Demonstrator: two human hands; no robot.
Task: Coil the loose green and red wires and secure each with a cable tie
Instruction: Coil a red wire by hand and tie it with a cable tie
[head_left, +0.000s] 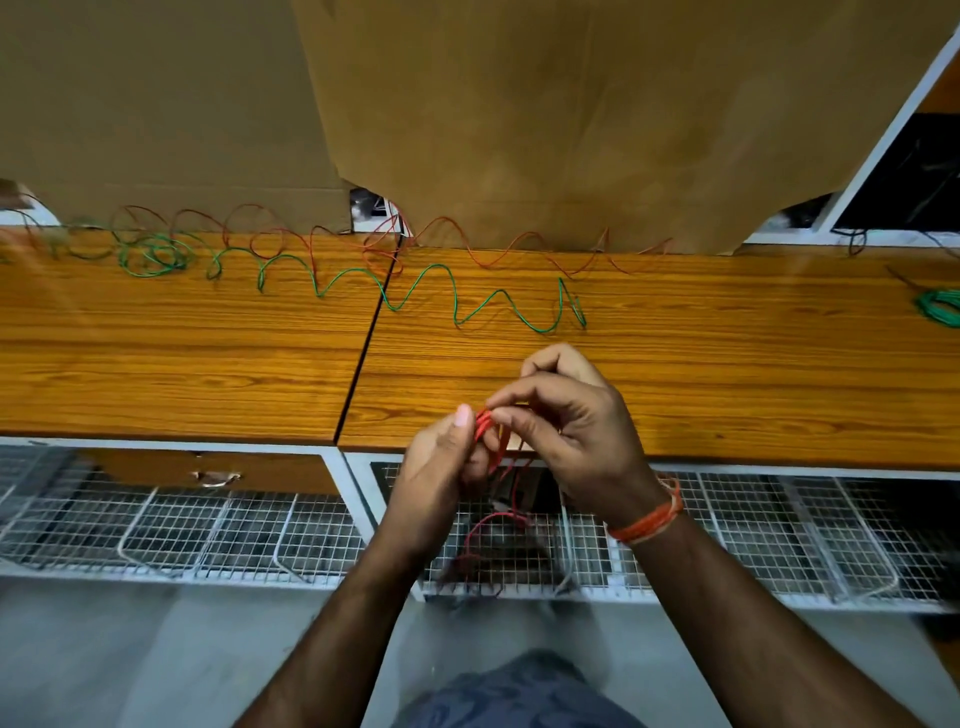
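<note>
Right at the near edge of the table (675, 395), the left hand (441, 457) and right hand (576, 421) meet, the fingers of both curled and pinching a small red wire coil (484, 423), with loose red strands hanging below it. Farther back, the green wire (447, 291) snakes loose across the table, and a thin red wire (467, 239) loops along the cardboard (571, 130).

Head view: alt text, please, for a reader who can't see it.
Both hands, the left hand and right hand, pinch a small red wire coil over the front edge of a wooden table. Loose green wire and red wire snake across the far side.
</note>
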